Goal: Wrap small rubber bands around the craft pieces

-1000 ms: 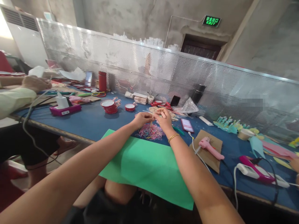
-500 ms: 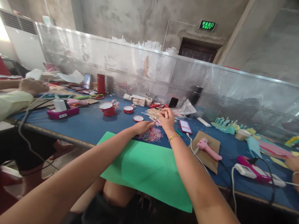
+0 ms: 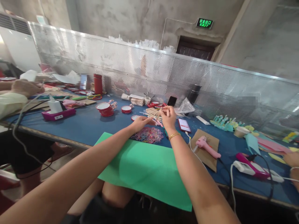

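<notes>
Over the blue table, my right hand (image 3: pixel 168 117), with a gold bracelet at the wrist, pinches the upper end of a thin pale strip (image 3: pixel 158 116). The fingers of my left hand (image 3: pixel 142 122) are closed at the strip's lower end; the exact contact is too small to make out. Just below both hands lies a tangled pile of thin, multicoloured bands (image 3: pixel 149 135). A green sheet (image 3: pixel 144 172) lies under my forearms and hangs over the table's front edge. Behind my left hand sits a round red-rimmed piece (image 3: pixel 134 118), partly hidden.
Red-rimmed discs (image 3: pixel 105 109) are stacked on the left, near a purple power strip (image 3: pixel 59 114). A pink glue gun (image 3: pixel 207 147) rests on brown cardboard (image 3: pixel 213 166) at right, by a phone (image 3: pixel 184 125). Co-workers' hands (image 3: pixel 26 87) show at both sides. A perforated metal screen (image 3: pixel 130 68) stands behind.
My left hand has shifted slightly left and up, now covering part of the nearest red-rimmed disc. My right hand still pinches the strip. The whole view has shifted slightly.
</notes>
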Tool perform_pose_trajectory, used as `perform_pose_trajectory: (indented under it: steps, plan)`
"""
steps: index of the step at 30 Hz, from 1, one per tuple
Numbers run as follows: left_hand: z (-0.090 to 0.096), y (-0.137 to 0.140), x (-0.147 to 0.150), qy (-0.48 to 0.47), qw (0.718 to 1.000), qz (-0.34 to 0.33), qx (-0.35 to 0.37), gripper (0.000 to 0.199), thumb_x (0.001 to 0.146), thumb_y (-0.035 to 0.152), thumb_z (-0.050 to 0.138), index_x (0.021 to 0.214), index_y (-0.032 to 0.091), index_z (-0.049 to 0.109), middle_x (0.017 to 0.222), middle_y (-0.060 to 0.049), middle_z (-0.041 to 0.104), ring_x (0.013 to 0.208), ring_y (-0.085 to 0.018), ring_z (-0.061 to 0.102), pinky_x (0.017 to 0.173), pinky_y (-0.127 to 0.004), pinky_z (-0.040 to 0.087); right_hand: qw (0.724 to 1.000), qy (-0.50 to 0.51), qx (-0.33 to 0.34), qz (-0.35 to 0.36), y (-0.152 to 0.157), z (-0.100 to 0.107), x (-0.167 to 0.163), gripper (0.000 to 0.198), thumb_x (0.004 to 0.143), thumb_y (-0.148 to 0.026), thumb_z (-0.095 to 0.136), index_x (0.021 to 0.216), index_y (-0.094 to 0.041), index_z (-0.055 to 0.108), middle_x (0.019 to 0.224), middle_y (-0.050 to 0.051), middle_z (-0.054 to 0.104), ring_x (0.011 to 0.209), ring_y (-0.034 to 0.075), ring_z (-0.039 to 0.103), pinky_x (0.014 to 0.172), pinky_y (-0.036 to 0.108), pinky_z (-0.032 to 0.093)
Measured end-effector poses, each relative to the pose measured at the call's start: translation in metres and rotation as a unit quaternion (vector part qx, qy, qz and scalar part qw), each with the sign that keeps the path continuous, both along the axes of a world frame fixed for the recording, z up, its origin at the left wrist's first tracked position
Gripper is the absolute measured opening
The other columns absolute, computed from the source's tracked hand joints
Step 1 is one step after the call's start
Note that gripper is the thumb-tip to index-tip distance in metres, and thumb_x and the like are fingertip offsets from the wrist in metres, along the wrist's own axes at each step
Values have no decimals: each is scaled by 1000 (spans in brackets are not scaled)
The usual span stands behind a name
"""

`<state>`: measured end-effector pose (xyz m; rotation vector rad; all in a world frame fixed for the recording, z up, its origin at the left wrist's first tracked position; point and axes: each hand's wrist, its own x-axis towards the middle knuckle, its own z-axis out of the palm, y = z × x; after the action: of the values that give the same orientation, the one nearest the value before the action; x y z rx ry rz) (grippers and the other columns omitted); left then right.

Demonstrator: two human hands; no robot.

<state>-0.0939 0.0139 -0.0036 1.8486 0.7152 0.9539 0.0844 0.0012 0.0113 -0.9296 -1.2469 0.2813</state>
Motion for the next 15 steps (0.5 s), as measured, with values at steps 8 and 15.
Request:
perform_pose_trajectory:
  steps: [8, 15]
  plan:
    - [-8, 16, -5, -2, 988, 118, 96, 52, 82, 62, 59, 87, 13, 75, 89, -10, 77, 84, -23, 70, 83, -34, 54, 1000, -1, -14, 16, 4, -7, -3, 22, 72, -32, 66, 90, -25, 55, 79, -2, 69, 77, 19, 69, 79, 33, 54]
    - [-11, 20, -11, 116, 952, 139, 245, 25, 80, 38, 65, 89, 17, 76, 90, -5, 74, 82, -19, 65, 77, -27, 48, 989, -33, -64, 128, 3, -17, -23, 25, 69, -30, 69, 89, -26, 55, 74, -4, 70, 72, 19, 68, 74, 32, 54]
